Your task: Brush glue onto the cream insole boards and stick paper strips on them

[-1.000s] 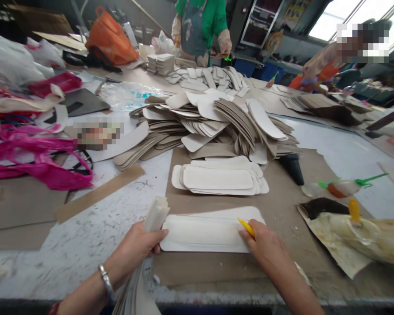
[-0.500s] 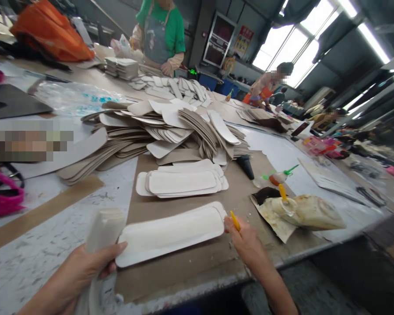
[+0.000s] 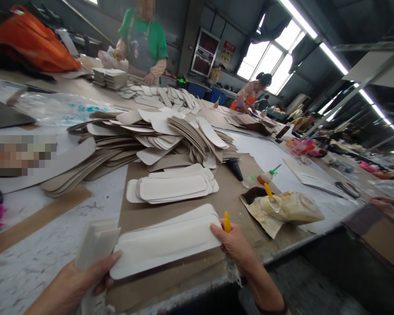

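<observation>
A long white rounded panel lies in front of me on brown board, with another white panel's edge showing behind it. My left hand is closed, its thumb on the panel's left end, and it also grips a bundle of thin whitish strips. At the right end, my right hand pinches the panel's corner between thumb and finger. The same hand keeps a yellow-handled brush in its grip; whitish bristles hang below the palm. Just behind lies a small stack of white panels.
A large heap of grey-backed panels spreads beyond the stack. To the right are a glue-smeared bag with a yellow stick in its opening, a black cone and a small bottle. A co-worker in green stands across the table.
My right hand has closed on the panel's right corner, and the brush handle has turned more upright. The panel's near edge has come slightly towards me. The whole view has shifted.
</observation>
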`<state>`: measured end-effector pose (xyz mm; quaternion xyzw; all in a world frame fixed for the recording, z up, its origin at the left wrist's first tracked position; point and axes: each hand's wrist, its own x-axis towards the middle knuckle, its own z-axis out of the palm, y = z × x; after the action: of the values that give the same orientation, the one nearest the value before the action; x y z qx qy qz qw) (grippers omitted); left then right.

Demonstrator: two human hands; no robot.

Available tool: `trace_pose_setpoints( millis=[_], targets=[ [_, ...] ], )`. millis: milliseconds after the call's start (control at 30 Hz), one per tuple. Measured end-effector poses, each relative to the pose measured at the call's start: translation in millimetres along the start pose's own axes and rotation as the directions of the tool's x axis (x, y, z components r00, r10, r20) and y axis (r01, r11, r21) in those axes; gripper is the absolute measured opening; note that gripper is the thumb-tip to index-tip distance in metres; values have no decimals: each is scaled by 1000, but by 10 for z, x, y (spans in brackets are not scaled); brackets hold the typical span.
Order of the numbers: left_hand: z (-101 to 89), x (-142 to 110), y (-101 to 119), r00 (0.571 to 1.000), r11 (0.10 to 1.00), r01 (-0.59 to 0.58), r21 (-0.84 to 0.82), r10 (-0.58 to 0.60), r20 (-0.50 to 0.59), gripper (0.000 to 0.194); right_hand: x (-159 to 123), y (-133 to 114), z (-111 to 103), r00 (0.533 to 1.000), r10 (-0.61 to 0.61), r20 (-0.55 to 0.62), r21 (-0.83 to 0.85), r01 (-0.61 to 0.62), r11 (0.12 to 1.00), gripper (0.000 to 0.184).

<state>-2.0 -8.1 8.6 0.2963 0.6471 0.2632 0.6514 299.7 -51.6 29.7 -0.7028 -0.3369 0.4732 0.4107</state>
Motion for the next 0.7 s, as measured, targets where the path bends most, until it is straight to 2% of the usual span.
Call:
trace_pose_setpoints(
  millis=[67, 167, 333, 567, 700],
  targets=[
    [12, -35, 21, 999, 998, 23, -52, -21, 41, 45, -24, -22, -1, 1000, 6, -6, 13, -6, 1000, 41],
    [18, -80, 59, 992, 995, -35, -98, 46, 118, 38, -54, -59, 5, 997, 65, -34, 119, -61, 991, 42],
    [20, -70, 97, 989, 972, 28, -235, 7, 148, 40, -27, -39, 23, 989, 123, 85, 403, -147, 903, 43],
    [11, -42, 110, 979, 958, 89, -274, -34, 199, 41, 58, 1, 37, 981, 156, 118, 454, -193, 870, 43],
    [17, 0, 170, 976, 944, 100, -313, -32, 215, 41, 105, -156, 67, 973, 211, 90, 516, -227, 826, 47]
  ],
)
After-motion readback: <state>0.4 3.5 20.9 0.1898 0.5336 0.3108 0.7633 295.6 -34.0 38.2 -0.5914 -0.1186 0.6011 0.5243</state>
